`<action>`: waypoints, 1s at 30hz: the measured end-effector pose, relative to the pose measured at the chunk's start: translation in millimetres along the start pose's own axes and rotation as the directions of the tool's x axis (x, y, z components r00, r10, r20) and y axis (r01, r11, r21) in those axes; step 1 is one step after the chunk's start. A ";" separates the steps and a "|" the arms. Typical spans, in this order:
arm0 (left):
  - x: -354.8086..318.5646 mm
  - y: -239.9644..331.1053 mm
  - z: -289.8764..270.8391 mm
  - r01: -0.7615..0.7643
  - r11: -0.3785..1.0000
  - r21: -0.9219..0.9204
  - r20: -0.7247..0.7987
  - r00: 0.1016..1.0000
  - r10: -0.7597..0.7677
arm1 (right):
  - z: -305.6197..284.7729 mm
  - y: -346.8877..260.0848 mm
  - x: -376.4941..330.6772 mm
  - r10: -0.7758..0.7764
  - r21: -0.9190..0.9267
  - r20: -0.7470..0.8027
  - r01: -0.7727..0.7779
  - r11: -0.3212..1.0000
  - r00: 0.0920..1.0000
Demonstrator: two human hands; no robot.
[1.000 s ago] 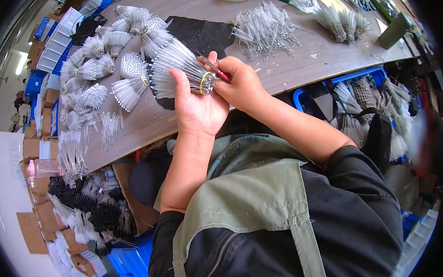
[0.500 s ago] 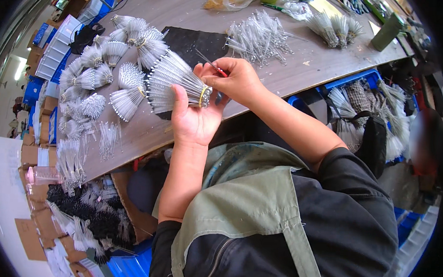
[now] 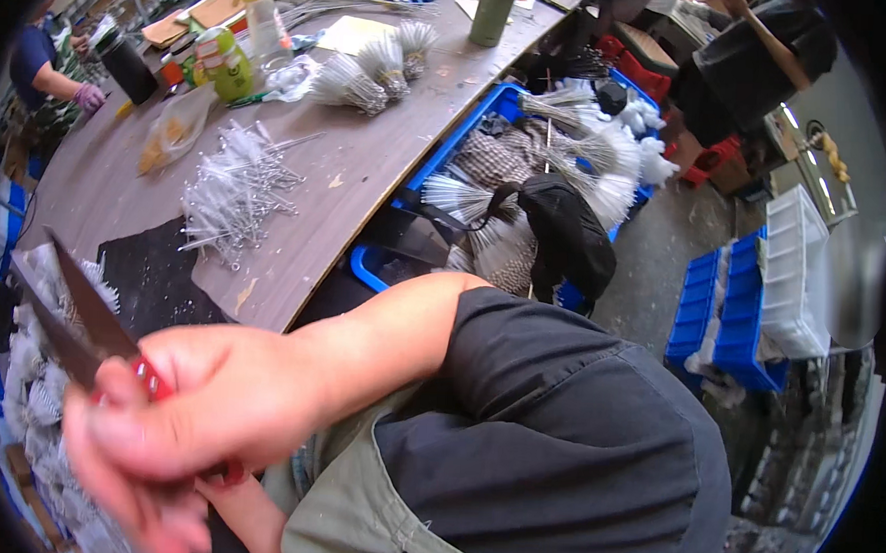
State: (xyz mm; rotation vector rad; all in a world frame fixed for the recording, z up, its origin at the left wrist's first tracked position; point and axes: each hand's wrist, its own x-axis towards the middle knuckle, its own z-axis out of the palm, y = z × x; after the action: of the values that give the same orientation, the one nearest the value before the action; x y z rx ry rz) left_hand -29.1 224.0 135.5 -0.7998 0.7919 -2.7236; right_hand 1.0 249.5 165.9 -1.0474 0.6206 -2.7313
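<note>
My right hand (image 3: 212,390) is raised close in the lower left, gripping red-handled scissors (image 3: 94,310). Their dark blades stand apart, pointing up and left. My left forearm (image 3: 250,519) shows below it; the left hand is mostly hidden behind the right one and blurred, so its fingers and anything in them are unclear. Beyond the blades lies a black mat (image 3: 153,271) on the table. Next to the mat is a loose heap of thin white wire brushes (image 3: 237,191) with looped ends. Bundles of similar brushes (image 3: 41,396) line the left side, partly covered by my hand.
Further back on the table (image 3: 369,153) stand several brush bundles (image 3: 358,77), a clear bag (image 3: 175,130), a green container (image 3: 224,65) and a dark green cylinder (image 3: 494,14). Blue crates (image 3: 461,127) with brushes sit beside the table. Co-workers appear far left (image 3: 48,66) and upper right (image 3: 755,68).
My view has swung to the right. The right hand with the scissors has come nearer and lower left, blades now wide apart. The banded brush bundle on my left palm is no longer visible.
</note>
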 end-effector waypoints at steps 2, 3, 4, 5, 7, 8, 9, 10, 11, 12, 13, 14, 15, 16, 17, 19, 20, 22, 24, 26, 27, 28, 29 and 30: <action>-2.1 -6.0 0.1 0.080 0.997 0.004 -0.040 0.996 -0.079 | 13.2 -4.5 3.3 -0.066 -0.009 0.130 0.068 0.998 0.989; -4.0 -8.0 -0.1 0.117 0.993 0.007 -0.061 0.991 -0.117 | 17.4 -0.3 6.7 -0.122 0.001 0.155 0.124 0.992 0.980; -4.4 -9.8 -0.7 0.145 0.989 0.004 -0.080 0.986 -0.144 | 25.2 10.8 11.0 -0.267 -0.133 0.103 0.279 0.951 0.958; -5.1 -11.2 -3.0 0.179 0.984 0.004 -0.099 0.979 -0.178 | 27.7 20.2 16.1 -0.317 -0.034 0.103 0.322 0.946 0.943; -5.8 -12.6 -8.3 0.242 0.970 0.003 -0.137 0.961 -0.240 | 31.7 28.1 20.8 -0.358 0.059 0.095 0.354 0.934 0.929; -5.6 -12.7 -11.2 0.272 0.962 0.003 -0.155 0.951 -0.268 | 33.4 29.3 21.4 -0.341 0.085 0.066 0.335 0.938 0.938; -5.4 -12.6 -14.0 0.302 0.953 0.002 -0.173 0.939 -0.297 | 33.5 29.4 21.7 -0.324 0.112 0.037 0.318 0.941 0.945; -5.6 -11.5 -16.3 0.334 0.942 0.003 -0.192 0.925 -0.327 | 32.7 29.8 22.1 -0.320 0.108 0.032 0.315 0.943 0.947; -5.6 -10.1 -18.5 0.367 0.930 0.004 -0.211 0.910 -0.358 | 31.2 30.6 23.3 -0.314 0.094 0.040 0.309 0.946 0.949; -5.5 -8.7 -20.7 0.399 0.917 0.005 -0.230 0.893 -0.387 | 29.3 31.8 24.9 -0.307 0.082 0.048 0.303 0.949 0.950; -5.5 -6.5 -23.3 0.433 0.902 0.007 -0.249 0.874 -0.417 | 27.2 33.3 26.4 -0.303 0.071 0.056 0.299 0.952 0.951; -5.4 -4.3 -25.7 0.466 0.885 0.009 -0.267 0.854 -0.447 | 25.6 34.6 27.5 -0.300 0.061 0.065 0.296 0.953 0.952; -5.2 -2.2 -28.1 0.499 0.867 0.011 -0.285 0.832 -0.476 | 24.8 35.4 27.8 -0.296 0.052 0.074 0.293 0.955 0.952; -3.7 0.7 -31.0 0.531 0.847 0.014 -0.301 0.810 -0.503 | 22.4 34.4 27.8 -0.295 0.054 0.073 0.291 0.955 0.953; -2.2 3.3 -33.9 0.563 0.826 0.016 -0.316 0.787 -0.530 | 18.8 31.3 27.2 -0.287 0.045 0.121 0.283 0.958 0.950; -0.4 8.6 -39.2 0.625 0.780 0.019 -0.349 0.736 -0.581 | 16.0 32.6 28.4 -0.279 0.038 0.166 0.276 0.960 0.946; -0.1 11.0 -41.8 0.655 0.755 0.017 -0.366 0.707 -0.605 | 16.1 36.7 30.4 -0.310 0.049 0.124 0.306 0.951 0.943; -0.8 15.0 -45.4 0.714 0.700 0.015 -0.395 0.647 -0.652 | 21.7 41.2 30.8 -0.342 0.061 0.085 0.338 0.939 0.936; -2.5 17.4 -46.9 0.770 0.638 0.013 -0.417 0.584 -0.697 | 34.0 39.9 24.9 -0.254 0.077 -0.107 0.263 0.962 0.961; -4.2 20.8 -51.6 0.818 0.575 -0.001 -0.444 0.515 -0.733 | 34.9 37.1 21.4 -0.250 0.021 -0.090 0.252 0.967 0.964; -4.6 22.4 -53.6 0.840 0.543 -0.006 -0.456 0.481 -0.749 | 33.5 34.4 19.8 -0.244 -0.033 -0.071 0.242 0.970 0.967; -4.2 27.6 -55.9 0.857 0.516 -0.001 -0.473 0.454 -0.755 | 30.9 33.2 18.7 -0.230 -0.073 -0.049 0.227 0.971 0.972; -3.0 33.5 -58.2 0.872 0.489 0.007 -0.491 0.429 -0.758 | 27.1 31.4 17.7 -0.215 -0.110 -0.028 0.211 0.971 0.976; -1.1 40.5 -60.5 0.885 0.465 0.019 -0.513 0.407 -0.756 | 22.4 29.1 16.9 -0.198 -0.141 -0.005 0.195 0.971 0.980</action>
State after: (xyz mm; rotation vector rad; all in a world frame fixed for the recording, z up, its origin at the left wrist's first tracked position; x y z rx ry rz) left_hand -60.0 217.0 70.0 -0.5904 -0.1086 -3.9120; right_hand 3.1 211.3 178.6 -1.1743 0.7597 -2.9057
